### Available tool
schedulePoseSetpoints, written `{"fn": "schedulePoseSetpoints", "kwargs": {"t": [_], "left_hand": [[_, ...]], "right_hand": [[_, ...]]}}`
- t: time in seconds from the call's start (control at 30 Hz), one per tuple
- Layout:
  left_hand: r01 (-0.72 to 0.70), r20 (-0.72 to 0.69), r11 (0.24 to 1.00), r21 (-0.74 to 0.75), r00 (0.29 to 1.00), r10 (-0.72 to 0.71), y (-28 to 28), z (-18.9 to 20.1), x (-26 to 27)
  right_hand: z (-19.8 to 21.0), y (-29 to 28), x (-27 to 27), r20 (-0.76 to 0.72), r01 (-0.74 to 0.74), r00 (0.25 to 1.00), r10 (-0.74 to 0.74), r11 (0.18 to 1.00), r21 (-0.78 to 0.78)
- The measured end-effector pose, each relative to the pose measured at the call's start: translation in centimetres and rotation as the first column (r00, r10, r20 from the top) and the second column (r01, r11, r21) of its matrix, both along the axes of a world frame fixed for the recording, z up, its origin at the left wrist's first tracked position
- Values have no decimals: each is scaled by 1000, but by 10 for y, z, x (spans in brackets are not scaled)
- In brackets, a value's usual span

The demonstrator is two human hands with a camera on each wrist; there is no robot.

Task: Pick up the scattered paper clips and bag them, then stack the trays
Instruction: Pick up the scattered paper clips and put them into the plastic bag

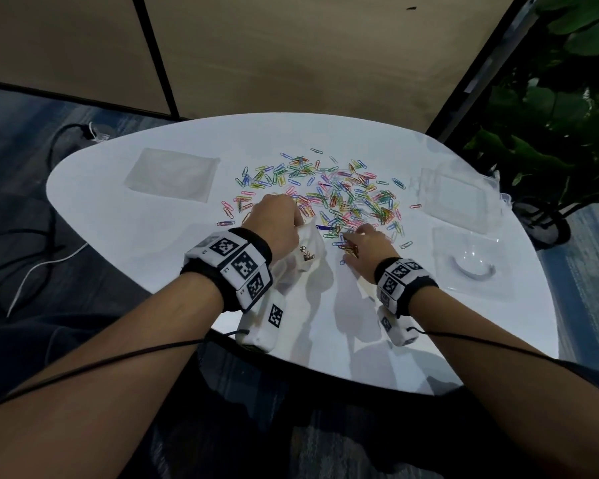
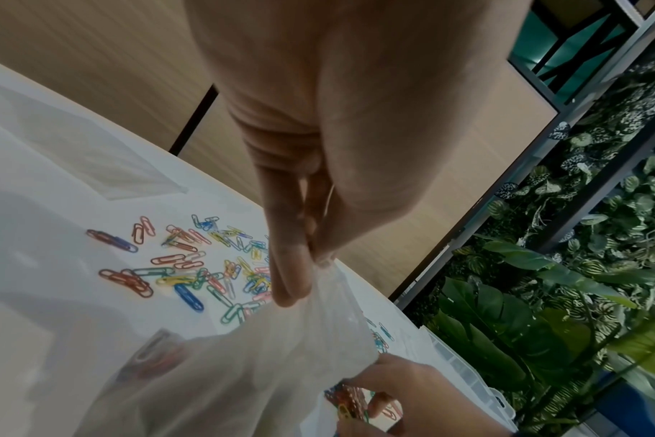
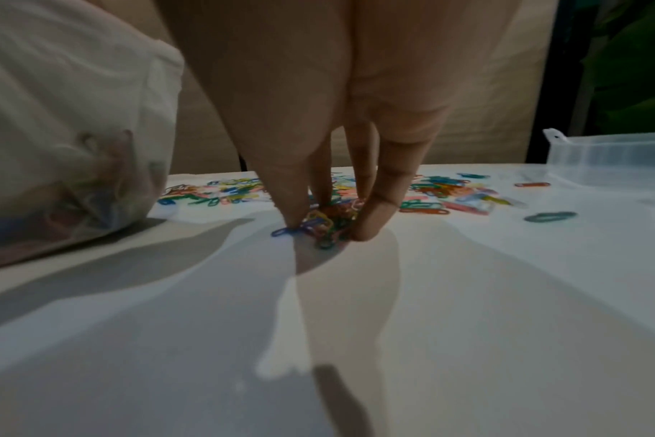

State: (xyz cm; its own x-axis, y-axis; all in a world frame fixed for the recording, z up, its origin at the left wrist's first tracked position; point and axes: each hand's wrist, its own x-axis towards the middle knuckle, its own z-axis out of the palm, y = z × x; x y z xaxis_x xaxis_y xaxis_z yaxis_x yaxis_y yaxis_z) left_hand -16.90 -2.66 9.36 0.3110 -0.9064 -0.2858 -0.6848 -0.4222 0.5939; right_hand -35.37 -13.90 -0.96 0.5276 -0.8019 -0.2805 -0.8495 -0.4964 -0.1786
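Note:
Many coloured paper clips (image 1: 339,195) lie scattered over the middle of the white table (image 1: 153,243). My left hand (image 1: 274,223) pinches the rim of a clear plastic bag (image 1: 305,257), which holds a few clips; thumb and fingers meet on the bag (image 2: 281,363) in the left wrist view. My right hand (image 1: 363,247) is down on the table to the right of the bag, fingertips (image 3: 371,227) closed around a small bunch of clips (image 3: 330,221). Two clear trays (image 1: 453,198) (image 1: 471,261) lie at the table's right side.
A flat clear bag (image 1: 173,174) lies at the back left of the table. Green plants (image 1: 561,115) stand beyond the right edge. Cables (image 1: 38,257) run over the dark floor on the left. A wooden wall panel (image 1: 291,53) rises behind the table.

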Motion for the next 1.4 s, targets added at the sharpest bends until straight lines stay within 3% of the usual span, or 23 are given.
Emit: {"fn": "schedulePoseSetpoints", "kwargs": {"t": [0.17, 0.27, 0.33, 0.4, 0.47, 0.57, 0.63, 0.73, 0.83, 0.93, 1.07, 1.13, 1.23, 1.3, 1.4], "left_hand": [[10, 21, 1000, 4, 1000, -11, 2, -1, 0], [21, 26, 1000, 1, 999, -21, 1, -2, 0], [27, 33, 1000, 3, 999, -27, 0, -2, -2], [27, 41, 1000, 10, 999, -28, 0, -2, -2], [25, 41, 1000, 8, 999, -25, -1, -2, -2], [26, 28, 1000, 10, 999, -26, -3, -2, -3], [27, 14, 1000, 10, 1000, -27, -4, -2, -5], [23, 5, 1000, 8, 1000, -23, -6, -2, -8], [2, -4, 1000, -17, 1000, -2, -8, -3, -10], [-23, -20, 999, -44, 1000, 22, -9, -3, -11], [-46, -68, 997, -55, 997, 42, -8, 0, -11], [-57, -94, 996, -68, 994, 51, -7, 2, -8], [-43, -116, 997, -60, 993, 36, -4, 4, -5], [-43, -112, 998, -55, 993, 37, -3, 5, 0], [-80, -128, 995, -55, 989, 72, 0, 8, 9]], "right_hand": [[0, -3, 6, 30, 9, 1000, -7, 998, -63], [8, -12, -2, 117, 164, 980, -163, 986, 0], [11, -21, -13, 196, 311, 926, -324, 946, 93], [12, -29, -25, 297, 465, 789, -538, 838, 284], [15, -36, -32, 383, 498, 612, -692, 713, 493], [34, -37, -25, 490, 307, 276, -827, 559, 770], [56, -31, -12, 506, 101, 160, -847, 524, 846], [80, -12, 9, 500, -70, 249, -829, 500, 863], [81, 12, 23, 497, -43, 430, -754, 533, 845], [69, 36, 33, 551, 50, 523, -650, 669, 742], [63, 47, 43, 601, 166, 652, -463, 860, 482], [66, 51, 46, 593, 120, 732, -336, 920, 372], [76, 55, 50, 454, -106, 890, 38, 987, 125], [82, 51, 49, 436, -195, 891, 126, 974, 118], [86, 28, 35, 611, -64, 777, -154, 945, 319]]}}
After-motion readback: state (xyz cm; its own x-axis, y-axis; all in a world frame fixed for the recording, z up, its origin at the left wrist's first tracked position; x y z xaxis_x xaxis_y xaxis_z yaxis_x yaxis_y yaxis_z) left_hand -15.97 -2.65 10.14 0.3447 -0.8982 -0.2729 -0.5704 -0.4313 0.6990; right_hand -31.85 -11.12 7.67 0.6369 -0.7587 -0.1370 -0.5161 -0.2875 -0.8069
